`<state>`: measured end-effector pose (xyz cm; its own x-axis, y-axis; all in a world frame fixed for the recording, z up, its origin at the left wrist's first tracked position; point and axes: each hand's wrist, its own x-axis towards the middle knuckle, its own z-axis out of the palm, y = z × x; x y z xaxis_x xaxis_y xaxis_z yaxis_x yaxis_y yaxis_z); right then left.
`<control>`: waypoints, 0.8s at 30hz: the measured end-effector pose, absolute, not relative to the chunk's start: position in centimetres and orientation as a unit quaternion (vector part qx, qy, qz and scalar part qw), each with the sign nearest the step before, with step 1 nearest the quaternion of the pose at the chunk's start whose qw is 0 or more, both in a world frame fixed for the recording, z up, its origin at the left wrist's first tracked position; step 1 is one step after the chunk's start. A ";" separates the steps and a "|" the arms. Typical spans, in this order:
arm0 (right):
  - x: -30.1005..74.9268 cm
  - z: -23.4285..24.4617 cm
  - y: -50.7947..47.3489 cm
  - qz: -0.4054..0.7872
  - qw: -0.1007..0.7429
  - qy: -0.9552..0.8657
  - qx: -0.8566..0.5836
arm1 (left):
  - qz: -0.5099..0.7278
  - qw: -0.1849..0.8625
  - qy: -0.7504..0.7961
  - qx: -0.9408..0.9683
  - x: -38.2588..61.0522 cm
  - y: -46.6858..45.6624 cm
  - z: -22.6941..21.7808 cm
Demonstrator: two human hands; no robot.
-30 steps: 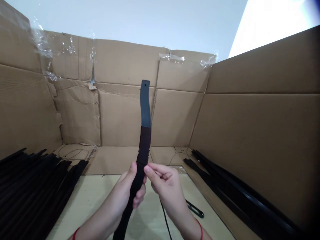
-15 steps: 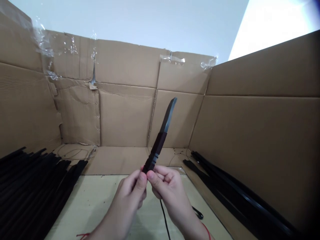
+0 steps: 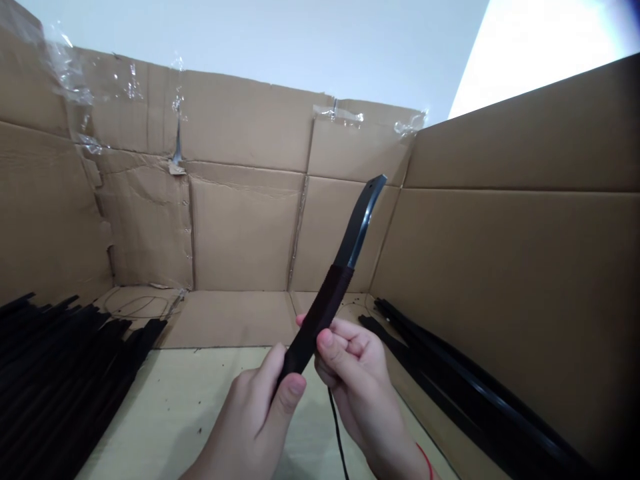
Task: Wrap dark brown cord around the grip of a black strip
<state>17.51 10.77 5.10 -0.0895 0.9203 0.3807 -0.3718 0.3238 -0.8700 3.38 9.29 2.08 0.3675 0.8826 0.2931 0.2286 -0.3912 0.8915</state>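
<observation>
A long, flat black strip (image 3: pixel 357 223) slants up to the right in front of me, its bare upper part slightly curved, glossy along one edge, with small dark holes near the tip. Its lower part is covered by a dark brown sleeve (image 3: pixel 325 307) with a finely ridged edge. My left hand (image 3: pixel 255 413) is closed around the lower end, thumb along the front. Higher up, my right hand (image 3: pixel 357 370) pinches the sleeved part between thumb and fingers. Below the right hand hangs a thin black cord (image 3: pixel 337 430); where it begins is hidden.
Many similar black strips (image 3: pixel 65 380) lie piled at the left. Long glossy black strips (image 3: pixel 465 380) lie along the right cardboard wall (image 3: pixel 525 267). Taped cardboard (image 3: pixel 245 233) forms the back, and a pale board (image 3: pixel 190 393) covers the work surface.
The sleeve has been smoothed down from a bunched state and covers more of the lower strip. My left hand has moved lower; my right hand and the strip's tip have shifted right and up.
</observation>
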 end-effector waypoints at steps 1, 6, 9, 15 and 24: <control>17.5 5.1 10.9 0.521 0.620 -0.526 -0.260 | 0.412 0.396 0.389 0.723 3.3 9.4 2.1; 17.7 5.1 11.3 0.567 0.567 -0.548 -0.238 | 0.455 0.481 0.373 0.650 3.1 9.6 2.0; 17.7 4.9 11.3 0.586 0.533 -0.566 -0.229 | 0.455 0.630 0.292 0.557 3.2 9.6 2.1; 16.7 4.3 11.4 0.488 0.591 -0.566 -0.303 | 0.267 0.836 0.170 0.448 3.1 10.4 2.2; 17.3 4.4 11.0 0.589 0.503 -0.595 -0.212 | 0.272 0.802 0.273 0.458 2.5 10.8 2.3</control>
<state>17.29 11.03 4.43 -0.4030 0.8461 0.3487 -0.3409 0.2149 -0.9152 2.52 10.81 2.26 0.7037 0.6850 -0.1888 -0.1856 0.4337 0.8817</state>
